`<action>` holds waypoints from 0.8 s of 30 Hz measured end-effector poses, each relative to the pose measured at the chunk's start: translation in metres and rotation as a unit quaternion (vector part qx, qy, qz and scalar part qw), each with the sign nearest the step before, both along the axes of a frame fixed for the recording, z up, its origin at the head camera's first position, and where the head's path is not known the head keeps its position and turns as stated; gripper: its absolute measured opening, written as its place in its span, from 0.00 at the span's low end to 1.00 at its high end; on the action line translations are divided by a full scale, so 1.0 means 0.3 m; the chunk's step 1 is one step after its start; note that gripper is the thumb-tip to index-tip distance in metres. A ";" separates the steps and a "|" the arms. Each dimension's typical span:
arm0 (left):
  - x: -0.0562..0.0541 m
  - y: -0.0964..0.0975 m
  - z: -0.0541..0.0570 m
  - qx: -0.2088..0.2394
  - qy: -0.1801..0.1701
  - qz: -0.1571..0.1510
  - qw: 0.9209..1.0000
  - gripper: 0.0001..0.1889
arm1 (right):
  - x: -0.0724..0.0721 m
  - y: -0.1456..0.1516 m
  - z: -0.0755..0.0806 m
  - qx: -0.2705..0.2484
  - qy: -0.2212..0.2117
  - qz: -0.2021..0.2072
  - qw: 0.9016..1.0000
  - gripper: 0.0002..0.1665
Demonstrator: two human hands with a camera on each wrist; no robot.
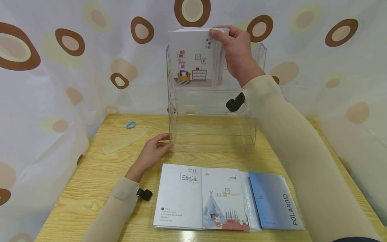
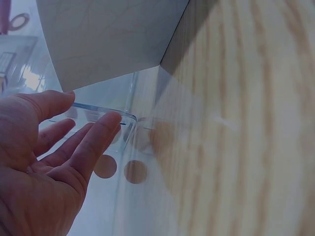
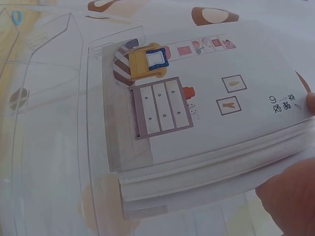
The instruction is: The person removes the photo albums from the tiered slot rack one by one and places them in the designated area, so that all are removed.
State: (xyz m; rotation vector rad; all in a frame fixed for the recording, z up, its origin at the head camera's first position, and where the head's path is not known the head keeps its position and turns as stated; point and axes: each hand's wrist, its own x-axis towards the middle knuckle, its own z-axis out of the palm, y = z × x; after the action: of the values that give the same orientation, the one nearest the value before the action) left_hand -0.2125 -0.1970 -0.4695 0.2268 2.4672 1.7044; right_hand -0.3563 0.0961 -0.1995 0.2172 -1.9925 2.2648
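A clear acrylic rack with stepped tiers stands on the wooden table. My right hand grips a thick white album by its upper right corner, thumb on the front cover. Upright at the rack's top tier, the album shows a yellow armchair, a drawer chest and small frames; its layered page edges face the right wrist camera. Whether its bottom rests on the tier I cannot tell. Down at the rack's lower left side, my left hand touches the panel edge with fairly straight fingers.
Nearer me, white albums lie side by side, one with a tent picture, beside a blue POLAROID album. A pale yellow comb-shaped strip and a blue loop lie left of the rack. Patterned curtain hangs behind.
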 end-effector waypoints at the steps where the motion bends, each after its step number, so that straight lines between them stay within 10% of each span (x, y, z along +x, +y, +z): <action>1: 0.000 -0.001 0.001 0.001 0.000 -0.001 1.000 0.30 | 0.000 0.000 0.003 -0.001 0.000 -0.001 1.000 0.13; 24: 0.002 -0.006 -0.001 0.006 -0.007 -0.001 1.000 0.30 | 0.014 -0.007 0.018 0.000 0.014 -0.009 1.000 0.12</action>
State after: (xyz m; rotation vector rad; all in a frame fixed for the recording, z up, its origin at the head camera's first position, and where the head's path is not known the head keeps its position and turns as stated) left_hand -0.2120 -0.1990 -0.4698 0.2194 2.4467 1.7153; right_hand -0.3521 0.0940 -0.1941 0.2302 -1.9732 2.2381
